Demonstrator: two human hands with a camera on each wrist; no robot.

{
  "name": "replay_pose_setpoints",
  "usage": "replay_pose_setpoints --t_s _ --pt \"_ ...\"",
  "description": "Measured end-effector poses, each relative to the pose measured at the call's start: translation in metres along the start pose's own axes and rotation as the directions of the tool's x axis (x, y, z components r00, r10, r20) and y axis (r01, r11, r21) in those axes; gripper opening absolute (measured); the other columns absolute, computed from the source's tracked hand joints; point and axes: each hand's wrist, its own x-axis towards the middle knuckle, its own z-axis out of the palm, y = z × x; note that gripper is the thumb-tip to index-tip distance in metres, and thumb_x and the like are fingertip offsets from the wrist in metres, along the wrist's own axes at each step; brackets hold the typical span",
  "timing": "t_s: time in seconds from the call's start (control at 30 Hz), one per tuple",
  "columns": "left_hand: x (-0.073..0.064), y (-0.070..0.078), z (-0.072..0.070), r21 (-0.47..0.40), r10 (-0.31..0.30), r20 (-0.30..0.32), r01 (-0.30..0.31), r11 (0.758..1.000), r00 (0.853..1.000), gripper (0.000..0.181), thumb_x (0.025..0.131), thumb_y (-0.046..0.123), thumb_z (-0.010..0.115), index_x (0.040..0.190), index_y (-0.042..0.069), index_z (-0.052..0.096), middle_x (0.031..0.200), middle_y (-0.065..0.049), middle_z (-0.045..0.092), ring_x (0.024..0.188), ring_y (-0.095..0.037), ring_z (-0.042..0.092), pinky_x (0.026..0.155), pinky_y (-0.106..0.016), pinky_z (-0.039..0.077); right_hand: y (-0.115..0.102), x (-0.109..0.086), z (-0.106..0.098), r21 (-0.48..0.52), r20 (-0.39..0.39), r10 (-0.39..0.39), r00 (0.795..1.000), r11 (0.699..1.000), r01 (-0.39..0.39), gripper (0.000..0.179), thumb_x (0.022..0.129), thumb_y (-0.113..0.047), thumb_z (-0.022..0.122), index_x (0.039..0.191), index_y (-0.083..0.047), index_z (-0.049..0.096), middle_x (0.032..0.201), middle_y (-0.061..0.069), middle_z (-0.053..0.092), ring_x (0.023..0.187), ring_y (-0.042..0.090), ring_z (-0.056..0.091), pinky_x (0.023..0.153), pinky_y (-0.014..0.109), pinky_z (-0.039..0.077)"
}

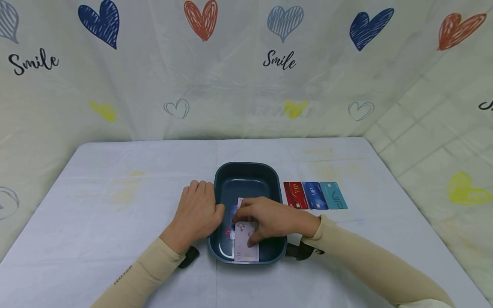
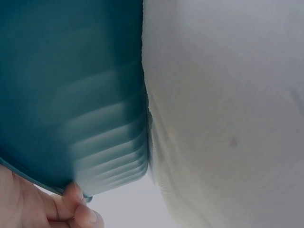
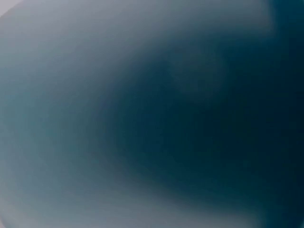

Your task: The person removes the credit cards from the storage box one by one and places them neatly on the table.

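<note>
- Pale card (image 1: 245,250), small printed motif: inside the tray, between the right fingers and the tray's near end; right thumb over its right side.
- Blue-violet card (image 1: 233,214), partly hidden: under and beside the right fingertips, left of the pale card.
- Right hand (image 1: 265,216): reaching into the tray, fingers bent, thumb apart from them; whether they pinch a card cannot be told. Right wrist view too blurred to settle it.
- Tray (image 1: 246,188), dark teal, rounded corners: around the right fingers.
- Left hand (image 1: 200,207): fingers and thumb closed on the tray's left rim.
- Red card (image 1: 296,195), blue card (image 1: 316,195), teal card (image 1: 334,195): side-by-side row outside the tray, right of the right fingers and farther off.
- Desk (image 1: 127,231), white-covered: beneath all.
- Heart-patterned cloth (image 1: 235,81): beyond the fingers and desk.
</note>
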Motion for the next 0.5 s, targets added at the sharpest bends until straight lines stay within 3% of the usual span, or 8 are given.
replay_pose_setpoints --t_s 0.27,0.5 --pt "-0.0004 0.0 -0.0004 -0.006 -0.001 -0.004 0.001 1.0 1.0 0.021 0.088 0.023 0.059 0.084 0.004 0.053 0.078 -0.008 0.048 0.083 -0.027 0.041 0.075 -0.04 0.037 0.0022 -0.0003 -0.0017 0.01 -0.051 -0.03 0.998 0.999 0.031 0.048 0.081 -0.024 0.087 0.125 -0.012 0.072 0.115 0.0 0.072 0.089 0.003 0.061 0.08 0.017 0.055" --pt "0.0 0.0003 0.0006 -0.008 0.0 -0.004 0.0 1.0 1.0 0.022 0.088 0.024 0.059 0.084 0.003 0.053 0.078 -0.009 0.048 0.083 -0.027 0.042 0.075 -0.04 0.038 0.0034 -0.0011 -0.0021 0.024 -0.056 -0.062 0.996 0.998 0.064 0.046 0.082 -0.024 0.087 0.125 -0.015 0.073 0.115 -0.001 0.071 0.091 0.002 0.061 0.08 0.016 0.055"
